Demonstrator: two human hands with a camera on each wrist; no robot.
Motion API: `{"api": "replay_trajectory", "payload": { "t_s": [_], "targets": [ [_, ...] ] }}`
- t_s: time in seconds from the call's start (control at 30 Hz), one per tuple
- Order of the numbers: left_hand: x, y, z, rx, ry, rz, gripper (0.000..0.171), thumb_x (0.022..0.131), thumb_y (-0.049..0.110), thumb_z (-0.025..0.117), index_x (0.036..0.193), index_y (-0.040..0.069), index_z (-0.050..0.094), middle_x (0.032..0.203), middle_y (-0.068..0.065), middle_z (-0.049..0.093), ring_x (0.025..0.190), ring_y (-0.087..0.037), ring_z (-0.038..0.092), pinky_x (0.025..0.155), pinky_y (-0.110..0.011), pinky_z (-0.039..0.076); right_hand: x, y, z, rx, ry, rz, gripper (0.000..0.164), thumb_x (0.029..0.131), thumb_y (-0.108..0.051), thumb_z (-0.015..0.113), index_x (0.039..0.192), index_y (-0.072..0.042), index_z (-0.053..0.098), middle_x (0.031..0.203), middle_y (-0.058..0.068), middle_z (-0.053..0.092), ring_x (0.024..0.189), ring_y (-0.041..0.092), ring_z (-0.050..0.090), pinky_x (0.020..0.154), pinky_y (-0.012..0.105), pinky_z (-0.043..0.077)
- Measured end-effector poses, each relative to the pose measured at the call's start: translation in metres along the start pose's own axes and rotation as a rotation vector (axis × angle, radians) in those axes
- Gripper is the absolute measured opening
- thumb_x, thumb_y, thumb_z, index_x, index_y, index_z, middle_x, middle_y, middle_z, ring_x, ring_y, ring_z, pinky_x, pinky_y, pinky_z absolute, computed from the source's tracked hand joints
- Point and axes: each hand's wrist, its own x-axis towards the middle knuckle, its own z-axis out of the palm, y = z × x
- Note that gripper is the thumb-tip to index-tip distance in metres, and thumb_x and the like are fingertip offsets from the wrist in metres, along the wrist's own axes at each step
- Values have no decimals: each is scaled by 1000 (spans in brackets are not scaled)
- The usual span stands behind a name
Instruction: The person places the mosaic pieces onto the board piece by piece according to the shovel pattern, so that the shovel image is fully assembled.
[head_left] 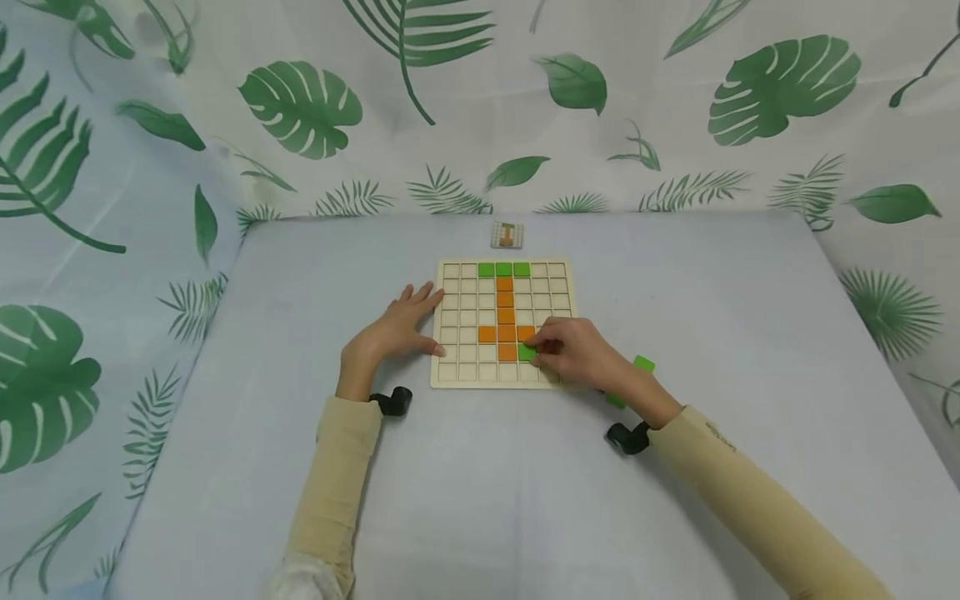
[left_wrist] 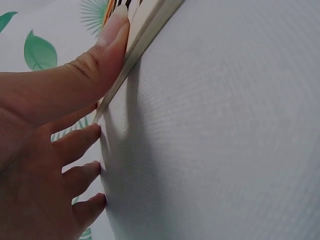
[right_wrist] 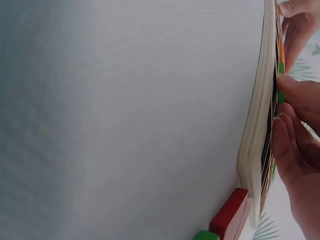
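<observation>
Green tile [head_left: 527, 352] pinched in our right hand [head_left: 577, 354], sitting on the board [head_left: 442, 377] beside the orange tiles [head_left: 506, 316]. Our left hand [head_left: 393, 332] lies flat, steadying the board's left edge.

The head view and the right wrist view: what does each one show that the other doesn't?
Only the head view shows the whole grid board from above, with its green row and orange column of tiles, the left hand resting flat at the board's left edge, a small card beyond it, and the leafy curtain.

Only the right wrist view shows the board's thick edge side-on and a red tile lying against it.

Both show the right hand pinching a green tile on the board.
</observation>
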Motion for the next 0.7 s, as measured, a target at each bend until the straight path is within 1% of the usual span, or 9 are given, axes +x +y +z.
{"api": "replay_trajectory", "payload": {
  "t_s": [0.1,0.33,0.5,0.7],
  "targets": [
    [1,0,-1,-3,9,2,105,86,28,84,166,14,17,175,-8,1,160,-34,-10,131,-54,-2,2,-1,-2,9,2,12,23,83,-3,83,106,2,80,88,5,72,76,12,61,67,23,53],
    [1,-2,0,-24,4,-11,107,85,29,85,166,17,18,175,-6,1,160,-31,-11,131,-53,-3,3,-2,-3,29,-6,46,22,83,-3,84,104,1,80,84,3,71,74,11,60,65,23,51],
    [1,-2,1,-19,12,-4,107,84,29,86,166,15,19,175,-7,3,161,-32,-10,131,-52,-2,3,-2,-3,22,-17,54,22,83,-4,83,105,0,79,83,2,70,74,12,59,66,23,51],
    [1,-2,0,-23,19,-4,107,83,29,87,166,16,19,175,-6,3,161,-30,-9,132,-49,-2,2,-2,-2,20,-19,52,23,83,-3,84,105,1,79,83,3,70,75,13,60,67,25,53]
  ]
}}
